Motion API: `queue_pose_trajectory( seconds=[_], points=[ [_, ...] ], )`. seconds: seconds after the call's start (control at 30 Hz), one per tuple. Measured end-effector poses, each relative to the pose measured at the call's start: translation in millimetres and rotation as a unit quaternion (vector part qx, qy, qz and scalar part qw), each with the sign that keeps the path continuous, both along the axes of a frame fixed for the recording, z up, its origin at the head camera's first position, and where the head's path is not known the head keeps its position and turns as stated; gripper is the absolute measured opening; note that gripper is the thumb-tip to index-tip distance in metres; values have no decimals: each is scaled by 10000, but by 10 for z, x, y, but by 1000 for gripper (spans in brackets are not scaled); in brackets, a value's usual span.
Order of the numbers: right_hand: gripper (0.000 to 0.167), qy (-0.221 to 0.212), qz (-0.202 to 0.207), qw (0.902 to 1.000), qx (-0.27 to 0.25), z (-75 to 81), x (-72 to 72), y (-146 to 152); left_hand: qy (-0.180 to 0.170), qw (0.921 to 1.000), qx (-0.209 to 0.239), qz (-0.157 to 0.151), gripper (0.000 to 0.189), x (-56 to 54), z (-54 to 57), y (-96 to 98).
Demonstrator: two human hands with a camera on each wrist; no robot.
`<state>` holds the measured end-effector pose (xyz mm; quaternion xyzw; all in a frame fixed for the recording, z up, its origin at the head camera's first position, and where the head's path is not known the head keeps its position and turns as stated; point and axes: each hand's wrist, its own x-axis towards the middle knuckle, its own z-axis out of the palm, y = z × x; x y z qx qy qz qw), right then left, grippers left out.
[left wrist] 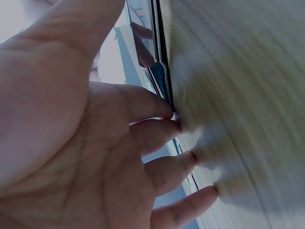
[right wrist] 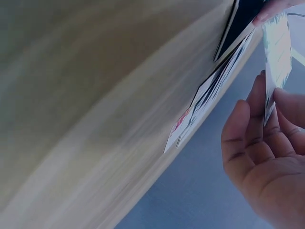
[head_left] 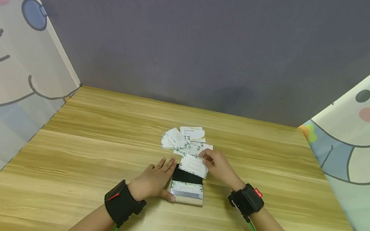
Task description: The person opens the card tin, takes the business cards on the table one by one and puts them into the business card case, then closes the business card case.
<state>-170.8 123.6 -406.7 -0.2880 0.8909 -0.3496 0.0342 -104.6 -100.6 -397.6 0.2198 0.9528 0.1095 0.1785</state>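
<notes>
Between the thumb and fingers of my right hand is a white business card with a leafy border. In the right wrist view that card is seen nearly edge-on, raised off the table. Below it lies an opened card case, dark inside its upper part, with a leaf-print card behind a shiny strip in its near part. My left hand rests against the case's left side, fingers straight and spread, thumb at the near corner. The left wrist view has those fingertips down on the wood.
Several loose business cards lie overlapped just beyond the case, some leaf-printed, one with a yellow curve. The wooden table ends at a grey panel behind. Cartoon-printed sheets flank both sides.
</notes>
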Motion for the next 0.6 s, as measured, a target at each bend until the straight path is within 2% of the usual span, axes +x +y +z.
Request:
queue_pose_trajectory(
  seconds=[0.3,0.6],
  points=[
    [19,-218,136,9997,12,-14,107,-36,83,10000,-12,-44,101,-28,-39,-17],
    [17,-349,357,9987,36,-48,129,-43,106,9999,118,-56,100,-10,-36,-19]
  ],
)
